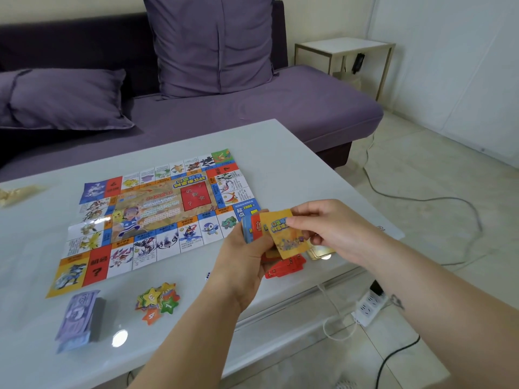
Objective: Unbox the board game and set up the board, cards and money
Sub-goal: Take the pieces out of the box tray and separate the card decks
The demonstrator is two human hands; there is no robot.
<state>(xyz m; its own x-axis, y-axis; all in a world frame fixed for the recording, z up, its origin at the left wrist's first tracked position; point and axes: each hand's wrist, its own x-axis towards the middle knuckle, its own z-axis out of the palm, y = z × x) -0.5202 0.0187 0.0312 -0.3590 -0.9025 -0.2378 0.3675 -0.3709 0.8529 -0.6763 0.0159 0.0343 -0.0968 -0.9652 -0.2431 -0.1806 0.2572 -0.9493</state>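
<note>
The game board (157, 217) lies unfolded and flat on the white table (295, 169), and both hands meet just off its near right corner. The left hand (247, 265) is curled around a fanned stack of cards (254, 228), blue and red edges showing. The right hand (334, 228) pinches a yellow card (283, 234) between thumb and fingers at the front of that stack. Beneath the hands, red cards (283, 266) sit on the table, with what looks like a gold-edged pile (320, 252) beside them, mostly hidden. Near the front edge lie a purple wad of money (80, 318) and a heap of star tokens (157, 301).
</note>
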